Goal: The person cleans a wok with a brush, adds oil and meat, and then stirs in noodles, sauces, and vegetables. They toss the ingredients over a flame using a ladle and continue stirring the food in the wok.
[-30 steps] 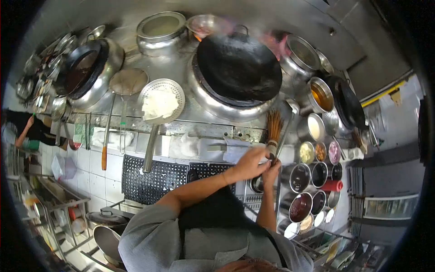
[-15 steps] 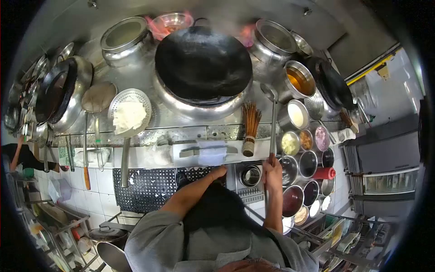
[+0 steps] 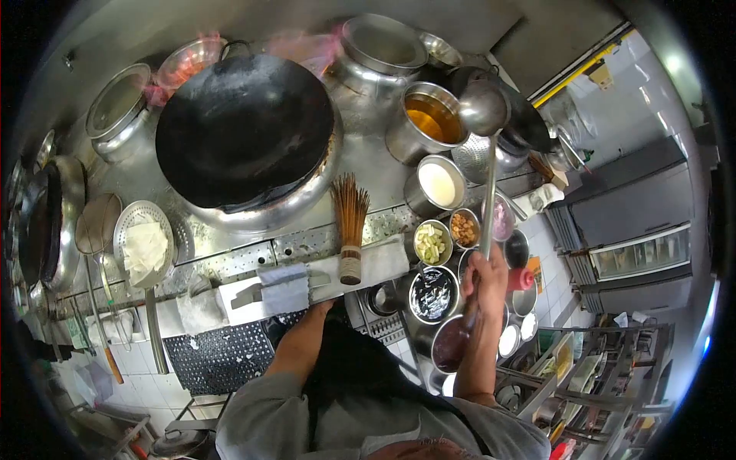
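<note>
My right hand (image 3: 486, 280) is closed around the handle of a long metal ladle (image 3: 484, 107). The ladle's bowl hangs beside the rim of a metal pot of amber liquid (image 3: 433, 119), with the handle passing over the small containers. Down by the counter's front edge is my left hand (image 3: 322, 308); its fingers are hidden there. A blue-grey cloth (image 3: 284, 290) lies on the edge just above it. A large black wok (image 3: 245, 130) sits on the stove, with nothing visible inside. Between the wok and the ladle handle lies a bamboo wok brush (image 3: 350, 238).
A perforated skimmer (image 3: 121, 249) holding white slices lies on the left. Containers on the right include white liquid (image 3: 439, 184), pale green pieces (image 3: 432, 242), brown bits (image 3: 464, 228) and dark liquid (image 3: 434, 294). Pink flames show behind the wok. A red-capped bottle (image 3: 521, 279) stands farther right.
My right hand has raised the ladle and carried it right, from beside the wok to the amber liquid pot. The camera view has turned, so the wok now appears farther left.
</note>
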